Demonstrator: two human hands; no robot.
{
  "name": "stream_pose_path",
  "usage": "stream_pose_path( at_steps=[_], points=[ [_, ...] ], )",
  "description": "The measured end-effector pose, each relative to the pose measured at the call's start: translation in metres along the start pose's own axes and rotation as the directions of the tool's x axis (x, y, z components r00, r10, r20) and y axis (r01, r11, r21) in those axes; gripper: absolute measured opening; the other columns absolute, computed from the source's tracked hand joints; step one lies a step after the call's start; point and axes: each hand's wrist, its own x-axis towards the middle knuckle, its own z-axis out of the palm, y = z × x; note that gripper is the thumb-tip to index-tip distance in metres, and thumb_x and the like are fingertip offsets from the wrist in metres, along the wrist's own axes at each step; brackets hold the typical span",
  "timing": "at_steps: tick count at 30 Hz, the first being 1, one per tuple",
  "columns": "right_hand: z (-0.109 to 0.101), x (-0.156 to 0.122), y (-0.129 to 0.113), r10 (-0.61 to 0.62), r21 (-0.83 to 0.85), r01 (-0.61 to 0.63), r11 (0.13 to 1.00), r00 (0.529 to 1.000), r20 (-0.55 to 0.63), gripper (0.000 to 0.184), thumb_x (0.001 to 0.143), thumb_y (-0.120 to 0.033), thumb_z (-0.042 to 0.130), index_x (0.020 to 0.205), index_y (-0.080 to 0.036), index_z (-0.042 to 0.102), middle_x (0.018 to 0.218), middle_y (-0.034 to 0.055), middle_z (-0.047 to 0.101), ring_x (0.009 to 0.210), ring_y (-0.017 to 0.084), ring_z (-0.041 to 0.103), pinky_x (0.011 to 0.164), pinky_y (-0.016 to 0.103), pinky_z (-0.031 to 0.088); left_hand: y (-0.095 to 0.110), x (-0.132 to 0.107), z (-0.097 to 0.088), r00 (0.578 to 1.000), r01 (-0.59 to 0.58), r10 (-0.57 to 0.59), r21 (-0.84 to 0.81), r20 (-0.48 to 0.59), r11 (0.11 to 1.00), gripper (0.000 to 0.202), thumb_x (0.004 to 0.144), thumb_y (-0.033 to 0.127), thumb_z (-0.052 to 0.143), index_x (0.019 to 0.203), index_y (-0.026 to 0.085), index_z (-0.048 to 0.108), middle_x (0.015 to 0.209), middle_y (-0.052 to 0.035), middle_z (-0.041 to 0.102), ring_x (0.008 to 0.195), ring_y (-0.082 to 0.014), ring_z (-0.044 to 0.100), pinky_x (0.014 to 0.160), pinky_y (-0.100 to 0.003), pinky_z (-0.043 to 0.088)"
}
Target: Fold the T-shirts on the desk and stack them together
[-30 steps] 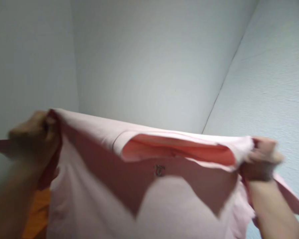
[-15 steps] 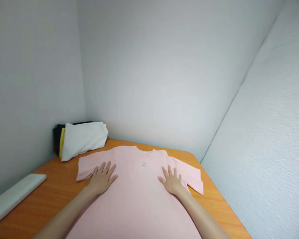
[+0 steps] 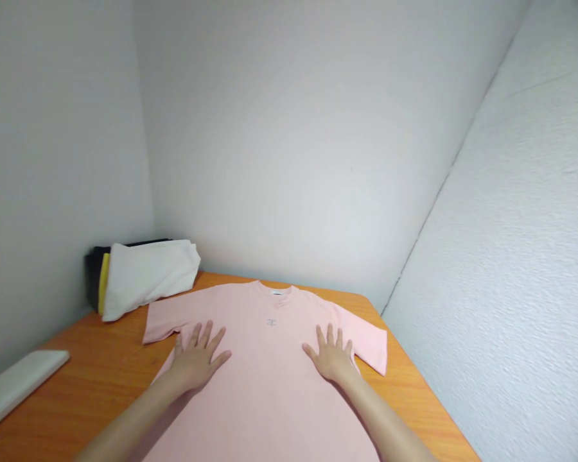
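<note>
A pale pink T-shirt [image 3: 270, 378] lies spread flat, front up, on an orange wooden table [image 3: 96, 378], its collar toward the far wall and a small logo on the chest. My left hand [image 3: 197, 359] rests palm down on the shirt's left chest, fingers spread. My right hand [image 3: 332, 356] lies flat on the right chest by the sleeve, fingers also spread. Neither hand holds anything.
A stack of folded clothes [image 3: 142, 276], white on top with yellow and black beneath, sits in the far left corner. A flat white board-like object [image 3: 14, 385] lies at the left edge. Pale walls close in on the left, back and right.
A second ago both hands held the shirt up by its shoulders; it now lies flat on the table. Since half a second ago the hands have slid slightly toward me over the cloth.
</note>
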Motion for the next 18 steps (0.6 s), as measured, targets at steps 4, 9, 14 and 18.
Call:
stream_pose_path(
  at_steps=[4, 9, 14, 18],
  points=[
    [0.001, 0.012, 0.018, -0.008, 0.019, 0.008, 1.000, 1.000, -0.024, 0.085, 0.085, -0.081, 0.016, 0.155, -0.033, 0.012, 0.163, 0.0064, 0.000, 0.146, 0.040, -0.006, 0.109, 0.069, 0.001, 0.008, 0.011, 0.007, 1.000, 0.016, -0.016, -0.019, -0.002, 1.000, 0.071, 0.089, 0.068, 0.028, 0.151, 0.034, 0.028, 0.161, -0.0090, 0.011, 0.148, -0.0397, 0.006, 0.109, -0.071, 0.004],
    [-0.014, 0.045, 0.030, -0.012, 0.017, 0.012, 1.000, 1.000, -0.022, 0.079, 0.089, -0.075, 0.016, 0.155, -0.031, 0.014, 0.163, 0.0048, 0.001, 0.147, 0.036, -0.006, 0.110, 0.067, 0.002, 0.023, 0.041, 0.010, 0.998, 0.028, -0.030, -0.023, -0.064, 0.999, 0.071, 0.089, 0.069, 0.026, 0.150, 0.033, 0.030, 0.161, -0.0098, 0.014, 0.148, -0.0391, 0.010, 0.109, -0.070, 0.004],
    [-0.023, 0.059, 0.030, -0.024, 0.048, 0.026, 0.999, 0.999, -0.048, 0.077, 0.090, -0.074, 0.019, 0.154, -0.031, 0.018, 0.162, 0.0052, 0.005, 0.147, 0.036, -0.002, 0.111, 0.065, 0.001, 0.029, 0.052, 0.014, 0.990, 0.024, -0.023, 0.010, -0.137, 1.000, 0.069, 0.089, 0.067, 0.028, 0.149, 0.032, 0.034, 0.160, -0.0116, 0.020, 0.146, -0.0393, 0.016, 0.109, -0.070, 0.005],
    [-0.033, 0.050, 0.029, -0.056, 0.054, 0.060, 0.997, 0.996, -0.075, 0.070, 0.095, -0.065, 0.022, 0.154, -0.027, 0.022, 0.162, 0.0078, 0.011, 0.147, 0.034, 0.004, 0.113, 0.059, 0.003, 0.029, 0.053, 0.010, 0.992, 0.014, -0.010, 0.032, -0.126, 0.999, 0.067, 0.090, 0.065, 0.029, 0.149, 0.032, 0.035, 0.159, -0.0113, 0.022, 0.146, -0.0387, 0.018, 0.108, -0.071, 0.010]
  ],
)
